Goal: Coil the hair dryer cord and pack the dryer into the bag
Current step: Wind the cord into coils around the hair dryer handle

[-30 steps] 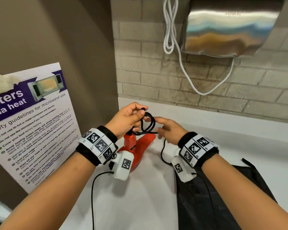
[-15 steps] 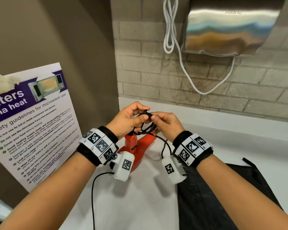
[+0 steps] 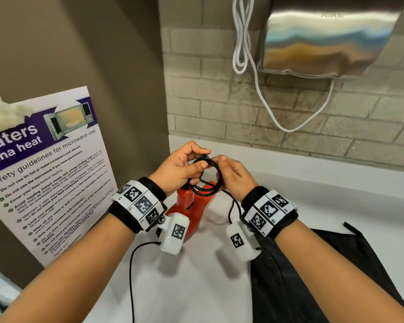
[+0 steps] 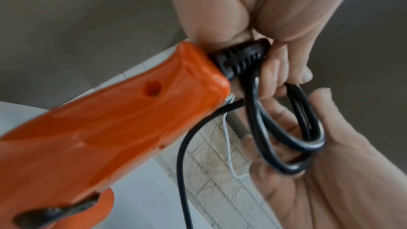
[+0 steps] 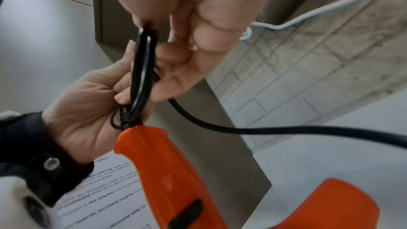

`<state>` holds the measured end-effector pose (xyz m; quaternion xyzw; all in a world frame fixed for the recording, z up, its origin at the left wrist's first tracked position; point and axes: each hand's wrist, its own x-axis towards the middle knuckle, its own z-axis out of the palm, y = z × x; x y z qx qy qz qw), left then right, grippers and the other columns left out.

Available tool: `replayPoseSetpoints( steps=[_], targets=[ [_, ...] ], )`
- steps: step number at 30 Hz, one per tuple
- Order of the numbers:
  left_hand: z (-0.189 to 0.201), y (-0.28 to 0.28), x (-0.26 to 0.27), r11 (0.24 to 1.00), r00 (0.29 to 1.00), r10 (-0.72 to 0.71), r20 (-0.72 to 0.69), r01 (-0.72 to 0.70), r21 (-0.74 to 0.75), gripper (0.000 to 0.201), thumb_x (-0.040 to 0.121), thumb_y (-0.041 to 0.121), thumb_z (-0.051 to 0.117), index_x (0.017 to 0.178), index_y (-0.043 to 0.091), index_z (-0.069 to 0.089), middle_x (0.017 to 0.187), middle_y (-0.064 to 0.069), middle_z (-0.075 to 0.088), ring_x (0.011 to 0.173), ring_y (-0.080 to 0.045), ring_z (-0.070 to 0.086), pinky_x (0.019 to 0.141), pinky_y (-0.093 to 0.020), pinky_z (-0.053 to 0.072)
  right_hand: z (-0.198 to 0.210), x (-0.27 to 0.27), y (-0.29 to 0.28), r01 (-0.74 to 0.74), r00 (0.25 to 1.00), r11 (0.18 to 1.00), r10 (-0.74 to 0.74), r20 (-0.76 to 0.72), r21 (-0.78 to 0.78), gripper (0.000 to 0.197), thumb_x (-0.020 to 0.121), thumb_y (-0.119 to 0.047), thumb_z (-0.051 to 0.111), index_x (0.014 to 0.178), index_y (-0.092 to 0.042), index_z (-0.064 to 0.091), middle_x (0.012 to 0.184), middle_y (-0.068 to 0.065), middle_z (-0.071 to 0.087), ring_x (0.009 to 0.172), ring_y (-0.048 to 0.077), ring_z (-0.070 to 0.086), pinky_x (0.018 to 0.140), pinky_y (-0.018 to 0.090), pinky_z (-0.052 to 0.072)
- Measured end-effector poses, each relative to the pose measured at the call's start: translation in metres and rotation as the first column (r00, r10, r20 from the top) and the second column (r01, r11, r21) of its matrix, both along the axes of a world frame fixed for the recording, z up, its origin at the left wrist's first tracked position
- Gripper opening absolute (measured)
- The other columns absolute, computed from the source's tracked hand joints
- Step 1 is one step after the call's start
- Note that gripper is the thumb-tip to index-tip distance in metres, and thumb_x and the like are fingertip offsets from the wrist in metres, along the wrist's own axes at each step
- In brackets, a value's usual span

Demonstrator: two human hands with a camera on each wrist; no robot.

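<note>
An orange hair dryer [image 3: 197, 206] stands on the white counter, handle up, partly hidden behind my left wrist. Its black cord [image 3: 209, 173] is looped into a small coil just above the handle end. My left hand [image 3: 184, 169] grips the coil where the cord leaves the handle [image 4: 240, 62]. My right hand [image 3: 231, 173] holds the opposite side of the loops [image 4: 308, 142] between thumb and fingers. A loose length of cord [image 5: 264, 130] trails down past my right wrist. The black bag [image 3: 313, 276] lies flat on the counter under my right forearm.
A steel wall-mounted hand dryer [image 3: 324, 36] with a hanging white cable [image 3: 254, 66] sits above on the brick wall. A microwave safety poster [image 3: 44, 171] leans against the left wall. The counter [image 3: 196, 287] runs toward me between my forearms.
My right hand has come left and up to meet the left hand, bringing another turn of cord onto the coil. The left hand has stayed in place above the dryer handle.
</note>
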<state>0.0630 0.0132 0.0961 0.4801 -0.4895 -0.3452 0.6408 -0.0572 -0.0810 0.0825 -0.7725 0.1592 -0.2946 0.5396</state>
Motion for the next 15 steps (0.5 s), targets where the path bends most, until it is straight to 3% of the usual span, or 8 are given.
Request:
replayPoseSetpoints(
  steps=[1, 3, 6, 9, 11, 13, 15],
  targets=[
    [0.0, 0.0, 0.001, 1.0, 1.0, -0.006, -0.007, 0.006, -0.004, 0.016, 0.077, 0.003, 0.051, 0.091, 0.012, 0.049, 0.076, 0.001, 0.057, 0.038, -0.002, 0.035, 0.042, -0.016, 0.038, -0.003, 0.001, 0.0, -0.065, 0.997, 0.991, 0.07, -0.04, 0.114, 0.04, 0.098, -0.033, 0.024, 0.098, -0.017, 0.061, 0.058, -0.011, 0.062, 0.034, 0.002, 0.046, 0.053, 0.026, 0.05],
    [-0.001, 0.0, 0.002, 1.0, 1.0, -0.01, -0.004, 0.01, -0.008, 0.016, 0.076, 0.005, 0.051, 0.091, 0.012, 0.049, 0.069, 0.007, 0.061, 0.037, -0.003, 0.036, 0.043, -0.016, 0.039, -0.007, 0.003, 0.0, -0.171, 0.976, 0.926, 0.205, -0.067, 0.338, 0.049, 0.099, -0.034, 0.019, 0.117, -0.004, 0.054, 0.084, 0.008, 0.066, 0.031, 0.006, 0.041, 0.06, 0.041, 0.054],
    [-0.001, 0.001, 0.003, 1.0, 1.0, 0.001, -0.009, -0.001, 0.0, 0.016, 0.076, 0.006, 0.052, 0.091, 0.012, 0.05, 0.068, 0.006, 0.061, 0.037, -0.004, 0.037, 0.042, -0.016, 0.039, -0.004, 0.004, -0.003, -0.227, 0.957, 0.822, 0.289, -0.038, 0.522, 0.049, 0.1, -0.033, 0.019, 0.123, 0.001, 0.046, 0.099, 0.017, 0.058, 0.035, 0.01, 0.041, 0.049, 0.033, 0.054],
    [0.001, 0.003, 0.001, 1.0, 0.999, -0.018, -0.034, 0.018, 0.014, 0.015, 0.076, 0.006, 0.052, 0.09, 0.012, 0.05, 0.066, 0.006, 0.06, 0.039, -0.004, 0.04, 0.04, -0.015, 0.034, -0.003, 0.004, -0.006, -0.203, 0.959, 0.756, 0.282, -0.031, 0.623, 0.048, 0.099, -0.037, 0.019, 0.112, -0.005, 0.051, 0.088, 0.009, 0.056, 0.051, 0.016, 0.045, 0.044, 0.026, 0.05],
    [0.002, 0.004, 0.0, 0.999, 0.999, -0.039, -0.036, 0.04, 0.027, 0.013, 0.077, 0.006, 0.051, 0.089, 0.011, 0.051, 0.058, 0.008, 0.057, 0.037, -0.001, 0.034, 0.037, -0.015, 0.031, -0.007, 0.006, -0.011, -0.145, 0.958, 0.841, 0.252, -0.14, 0.521, 0.042, 0.099, -0.033, 0.023, 0.095, -0.008, 0.057, 0.071, 0.002, 0.06, 0.049, 0.013, 0.038, 0.043, 0.024, 0.044],
    [0.003, 0.006, 0.001, 0.998, 0.998, -0.041, -0.055, 0.044, 0.048, 0.01, 0.076, 0.007, 0.051, 0.086, 0.01, 0.052, 0.055, 0.007, 0.056, 0.037, 0.0, 0.03, 0.036, -0.014, 0.028, -0.011, 0.006, -0.015, -0.118, 0.935, 0.934, 0.218, -0.279, 0.336, 0.032, 0.097, -0.018, 0.035, 0.075, -0.012, 0.056, 0.049, -0.002, 0.048, 0.04, 0.008, 0.033, 0.046, 0.027, 0.035],
    [0.004, 0.008, 0.002, 0.998, 0.996, -0.039, -0.086, 0.043, 0.045, 0.009, 0.077, 0.009, 0.051, 0.086, 0.009, 0.052, 0.056, 0.005, 0.057, 0.037, -0.001, 0.03, 0.036, -0.014, 0.029, -0.011, 0.001, -0.018, -0.131, 0.92, 0.965, 0.203, -0.336, 0.226, 0.031, 0.094, -0.008, 0.042, 0.066, -0.016, 0.054, 0.049, -0.008, 0.043, 0.038, 0.003, 0.036, 0.049, 0.025, 0.031]
  ],
)
